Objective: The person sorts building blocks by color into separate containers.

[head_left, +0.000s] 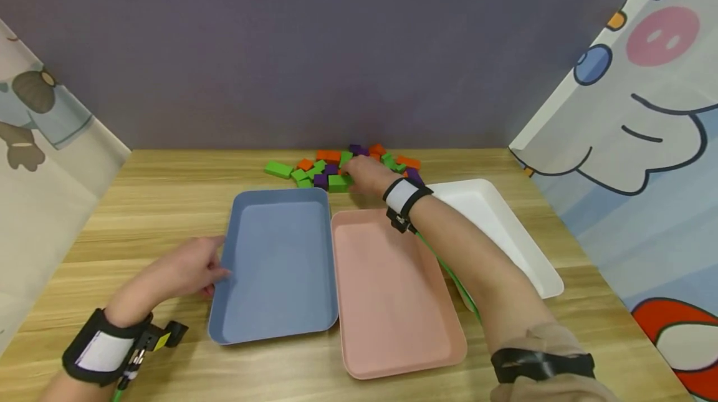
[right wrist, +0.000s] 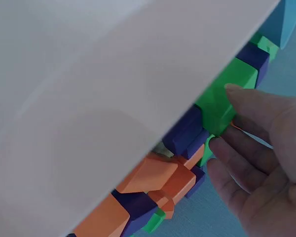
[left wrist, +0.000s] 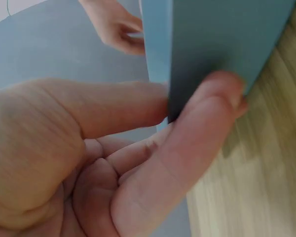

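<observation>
At the left rim of a blue tray (head_left: 280,265), my left hand (head_left: 187,268) pinches the wall. In the left wrist view its thumb lies at the edge of the blue wall (left wrist: 197,44) and the index finger presses the outer face. My right hand (head_left: 370,176) reaches into a pile of coloured blocks behind the trays. The right wrist view shows its thumb on a large green block (right wrist: 227,94), with the index finger curled partly behind it. Purple blocks (right wrist: 184,131) and orange blocks (right wrist: 148,174) lie close to those fingers.
A pink tray (head_left: 395,290) stands right beside the blue one. Farther right, a white tray (head_left: 493,227) sits at an angle, partly behind my right forearm. The pile includes a long green block (head_left: 278,169) at its left end. A grey wall (head_left: 314,53) rises behind the table.
</observation>
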### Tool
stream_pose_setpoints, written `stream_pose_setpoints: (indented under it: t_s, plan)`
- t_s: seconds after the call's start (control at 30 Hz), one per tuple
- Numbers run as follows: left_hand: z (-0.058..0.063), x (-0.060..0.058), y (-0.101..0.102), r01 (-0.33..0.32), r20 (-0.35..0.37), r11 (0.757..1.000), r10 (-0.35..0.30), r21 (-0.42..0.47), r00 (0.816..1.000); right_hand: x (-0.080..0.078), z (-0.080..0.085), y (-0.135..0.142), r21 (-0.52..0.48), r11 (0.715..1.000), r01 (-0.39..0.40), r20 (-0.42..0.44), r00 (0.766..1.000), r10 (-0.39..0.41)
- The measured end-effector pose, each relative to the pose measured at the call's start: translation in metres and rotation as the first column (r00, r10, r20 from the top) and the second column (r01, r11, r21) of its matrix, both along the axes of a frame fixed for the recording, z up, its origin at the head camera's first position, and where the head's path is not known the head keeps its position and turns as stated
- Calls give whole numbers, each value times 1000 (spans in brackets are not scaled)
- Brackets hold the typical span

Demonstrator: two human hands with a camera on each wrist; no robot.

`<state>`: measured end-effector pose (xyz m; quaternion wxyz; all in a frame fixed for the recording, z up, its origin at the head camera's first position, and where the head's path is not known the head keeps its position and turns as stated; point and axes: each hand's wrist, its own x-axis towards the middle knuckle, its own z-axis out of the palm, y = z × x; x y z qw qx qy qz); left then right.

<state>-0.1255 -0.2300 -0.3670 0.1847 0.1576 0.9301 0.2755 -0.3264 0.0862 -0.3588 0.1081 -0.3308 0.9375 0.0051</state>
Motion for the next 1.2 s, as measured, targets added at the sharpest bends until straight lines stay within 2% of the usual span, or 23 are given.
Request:
stream_pose_setpoints:
  t_s: [0.1,0.2,0.33,0.47,0.67,0.83,0.93,1.03,1.13,1.2]
  plan:
    - [1,-3,3,-10,41,1000,9,26,999,-1,-5,-1,0,1000,-8,-12,1000,8]
    - [1,-10,3,-30,-11,999,30,-18,999,1,-10,-2,-22,1000,9,-3,1000,-10]
    - [-2,-20,4,-77,-123,994,66,-83,990,4,-17,-3,-56,998,16,-17,1000,-17]
    - [-4,-24,6,-91,-153,992,77,-88,985,5,-19,-2,-77,997,0,-58,998,-4]
    - [-3,-26,5,-75,-150,991,59,-106,987,6,-3,1,-156,988,2,-30,1000,-7]
    - [-1,-25,6,-66,-128,992,52,-110,990,13,18,2,-226,972,-60,-81,996,42]
    - [0,-23,7,-68,-106,991,56,-113,993,24,27,-2,-256,957,-135,-109,988,110]
    - [1,-21,8,-68,-102,990,55,-123,993,44,31,-12,-268,938,-220,-126,973,193]
    - [3,-19,10,-76,-102,988,63,-133,993,71,31,-28,-262,911,-319,-136,946,293]
    - [4,-18,11,-83,-103,986,68,-142,992,90,31,-39,-243,885,-397,-145,917,371]
